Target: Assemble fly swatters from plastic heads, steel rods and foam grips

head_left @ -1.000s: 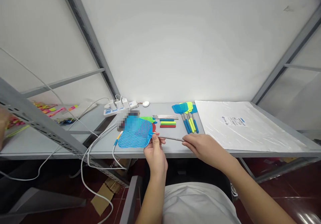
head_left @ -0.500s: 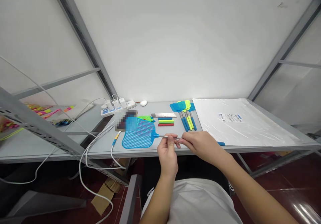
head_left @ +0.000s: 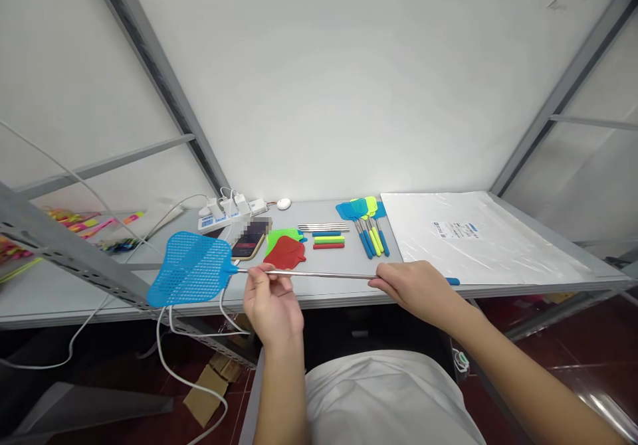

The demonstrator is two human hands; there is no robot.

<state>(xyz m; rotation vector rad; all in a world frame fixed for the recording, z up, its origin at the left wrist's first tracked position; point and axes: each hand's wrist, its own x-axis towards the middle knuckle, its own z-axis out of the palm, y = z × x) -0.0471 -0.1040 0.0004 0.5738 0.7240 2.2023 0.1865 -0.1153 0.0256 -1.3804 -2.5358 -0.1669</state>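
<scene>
A fly swatter [head_left: 193, 269] with a blue mesh head and a long metal rod is held level along the table's front edge. My left hand [head_left: 272, 302] pinches the rod close to the head. Farther right, my right hand [head_left: 406, 285] is closed around the rod, and a blue handle end sticks out beyond it. Behind the rod lie a red swatter head [head_left: 285, 252] and a green swatter head [head_left: 284, 236]. Thin metal rods [head_left: 323, 227] and blue, green and red handle grips [head_left: 329, 240] lie in rows near the middle.
Several finished-looking small swatters [head_left: 371, 232] lie in a bunch right of the grips. A white plastic-wrapped package [head_left: 478, 249] covers the right side. On the left are a phone [head_left: 252, 238], a power strip [head_left: 224, 219], loose white cables [head_left: 167, 358] and a metal shelf post [head_left: 119, 279].
The blue head and my left hand have moved left, away from my right hand. More of the metal rod now shows between my hands, and the red head has come into view.
</scene>
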